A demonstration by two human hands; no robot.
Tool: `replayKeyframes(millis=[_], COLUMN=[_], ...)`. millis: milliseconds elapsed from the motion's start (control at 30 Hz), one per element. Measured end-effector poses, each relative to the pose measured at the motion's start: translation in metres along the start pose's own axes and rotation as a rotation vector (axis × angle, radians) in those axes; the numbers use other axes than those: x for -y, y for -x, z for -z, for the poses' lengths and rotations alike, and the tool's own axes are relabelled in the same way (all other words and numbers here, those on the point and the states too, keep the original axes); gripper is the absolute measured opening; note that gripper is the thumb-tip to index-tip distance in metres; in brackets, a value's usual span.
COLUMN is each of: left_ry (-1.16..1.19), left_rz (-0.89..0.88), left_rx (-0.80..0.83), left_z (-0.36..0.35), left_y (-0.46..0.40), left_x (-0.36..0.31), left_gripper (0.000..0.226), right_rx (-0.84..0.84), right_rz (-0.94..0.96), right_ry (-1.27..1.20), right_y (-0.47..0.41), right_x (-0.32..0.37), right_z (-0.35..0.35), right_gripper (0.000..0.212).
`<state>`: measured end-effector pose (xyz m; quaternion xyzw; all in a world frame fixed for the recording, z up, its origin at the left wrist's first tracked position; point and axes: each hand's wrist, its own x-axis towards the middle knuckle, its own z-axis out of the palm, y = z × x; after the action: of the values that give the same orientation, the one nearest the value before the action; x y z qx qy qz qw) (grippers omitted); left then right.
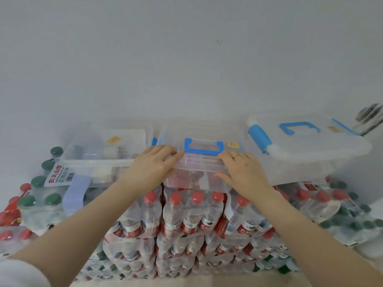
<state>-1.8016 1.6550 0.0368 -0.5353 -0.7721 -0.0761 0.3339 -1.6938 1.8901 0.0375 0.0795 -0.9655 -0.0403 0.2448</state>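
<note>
A clear plastic storage box (204, 177) with a blue handle (204, 146) on its lid sits on top of stacked shrink-wrapped packs of red-capped water bottles (192, 212). My left hand (153, 166) lies over the near left corner of the lid, fingers spread on the lid's edge. My right hand (244, 170), a ring on one finger, grips the near right corner, its thumb on the box's front wall. Dim red and white contents show through the box.
A second clear box (103, 156) stands to the left and a larger one with a blue latch (310, 150) to the right, all against a white wall. Green-capped bottle packs (43, 195) lie at the left and right.
</note>
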Motion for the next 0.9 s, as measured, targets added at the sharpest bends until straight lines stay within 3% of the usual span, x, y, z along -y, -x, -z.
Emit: replayKeyframes(millis=[233, 333, 433, 567, 733, 800, 900], left_ry=[-0.049, -0.094, -0.104, 0.044, 0.158, 0.155, 0.156], left_rz=[0.086, 0.117, 0.053, -0.037, -0.013, -0.005, 0.007], left_rx=[0.061, 0.073, 0.076, 0.098, 0.101, 0.106, 0.122], left_z=[-0.013, -0.011, -0.009, -0.019, -0.021, -0.020, -0.020], left_y=[0.007, -0.010, -0.032, -0.037, -0.027, -0.026, -0.028], left_x=[-0.011, -0.020, -0.032, -0.032, -0.029, -0.029, -0.028], left_gripper=[0.042, 0.038, 0.048, 0.031, 0.033, 0.035, 0.035], right_rx=[0.007, 0.077, 0.063, -0.010, -0.017, -0.057, -0.122], right_rz=[-0.040, -0.102, -0.378, -0.841, -1.321, -1.310, -1.154], right_ry=[-0.045, -0.191, -0.482, -0.790, -1.430, -1.460, -1.235], right_y=[0.011, 0.014, 0.013, 0.006, 0.002, 0.002, -0.001], right_x=[0.003, -0.005, -0.011, -0.010, -0.019, -0.021, -0.020], right_z=[-0.016, -0.016, -0.008, -0.005, -0.010, -0.011, -0.010], right_gripper=[0.047, 0.042, 0.049, 0.044, 0.022, 0.023, 0.027])
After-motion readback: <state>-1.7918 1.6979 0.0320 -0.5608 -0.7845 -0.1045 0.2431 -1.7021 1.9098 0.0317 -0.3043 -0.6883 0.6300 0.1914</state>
